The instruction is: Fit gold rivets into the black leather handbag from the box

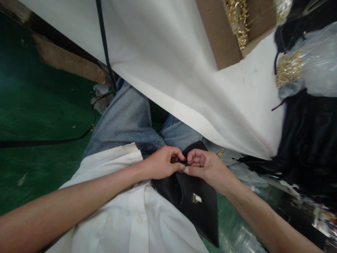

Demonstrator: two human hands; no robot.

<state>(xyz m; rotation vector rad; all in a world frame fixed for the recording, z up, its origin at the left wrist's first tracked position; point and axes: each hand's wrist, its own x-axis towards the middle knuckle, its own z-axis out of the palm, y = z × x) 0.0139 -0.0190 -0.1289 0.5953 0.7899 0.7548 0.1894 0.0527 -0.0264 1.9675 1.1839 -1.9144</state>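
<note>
My left hand [162,164] was nearly closed, thumb and fingertips pinching a dark edge of the black bag [196,214] on my lap; my right hand [207,168] met it there, fingers curled, thumb and forefinger pinching the same edge. The bag lay slanted against my shirt [118,221] and jeans [118,119], its gold clasp [195,198] facing up below my right hand. A white sheet [163,52] spread in front, its edge hiding part of my legs. On it stood a box [219,35] of gold pieces [238,21], cut off by the top of my view. To the right were a plastic bag [319,59] and a dark heap [305,133] whose parts I couldn't make out. A black strap [103,37] crossed the sheet at the left. My fingers covered the exact bit they pinched, and the lower right was blurred.
</note>
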